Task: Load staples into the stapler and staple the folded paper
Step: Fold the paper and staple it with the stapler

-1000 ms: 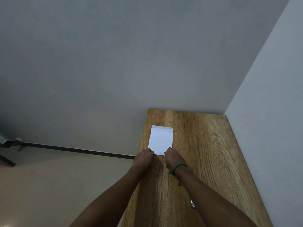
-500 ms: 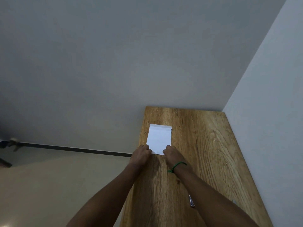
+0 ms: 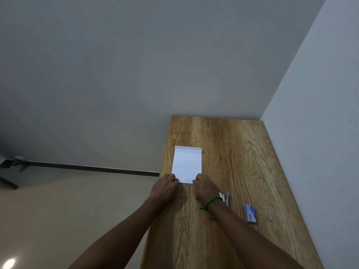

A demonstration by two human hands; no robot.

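We are resting our left hand (image 3: 166, 188) and right hand (image 3: 204, 188), curled, on the near corners of the folded paper (image 3: 187, 165) on the counter (image 3: 242, 162) — pinching or pressing, we cannot tell — judging it light, floppy, best edge-gripped.

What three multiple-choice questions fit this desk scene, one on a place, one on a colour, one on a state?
1. Where is the staple box? A on the floor; B on the table, right of the right hand; C against the wall.
2. What colour is the wristband? A red; B green; C yellow.
3. The folded paper is: A crumpled; B lifted; C flat.
Answers: B, it lies beside that arm; B, green at the wrist; C, flat, left hand and right hand touching near corners.
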